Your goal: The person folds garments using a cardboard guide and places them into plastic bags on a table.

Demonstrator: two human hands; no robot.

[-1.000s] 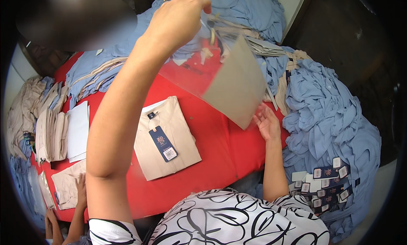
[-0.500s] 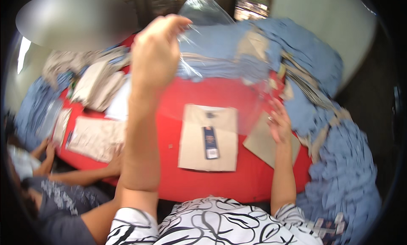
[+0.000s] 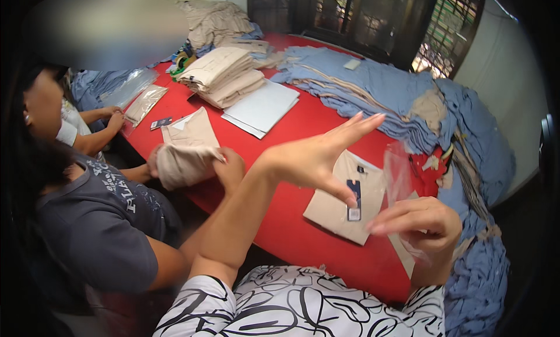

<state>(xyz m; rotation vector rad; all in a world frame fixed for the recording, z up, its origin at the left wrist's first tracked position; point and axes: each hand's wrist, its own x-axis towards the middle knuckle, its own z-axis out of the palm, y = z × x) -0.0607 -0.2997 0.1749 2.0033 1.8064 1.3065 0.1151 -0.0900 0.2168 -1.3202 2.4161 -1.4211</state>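
A folded beige shirt (image 3: 326,211) lies flat on the red table, with a dark blue hang tag (image 3: 354,198) on its front. Above the shirt's far left side my left hand (image 3: 318,162) is raised, thumb and fingers stretched wide apart with nothing in them. At the shirt's right edge, my right hand (image 3: 429,220) has its fingers bent together round a crumpled clear plastic bag (image 3: 398,173). The bag sticks up beyond the hand and hangs below it. Under the right hand and forearm, a beige flat piece (image 3: 402,250) is partly hidden.
On my left a co-worker (image 3: 111,214) handles a beige garment (image 3: 189,165). Folded beige shirts (image 3: 224,74) are stacked behind white sheets (image 3: 262,106). Heaps of blue cloth (image 3: 350,83) line the far and right edges of the red table (image 3: 280,220).
My view has swung left. My left hand has come down and let go of the plastic bag, which was stretched between both hands. The bag is now bunched at my right hand.
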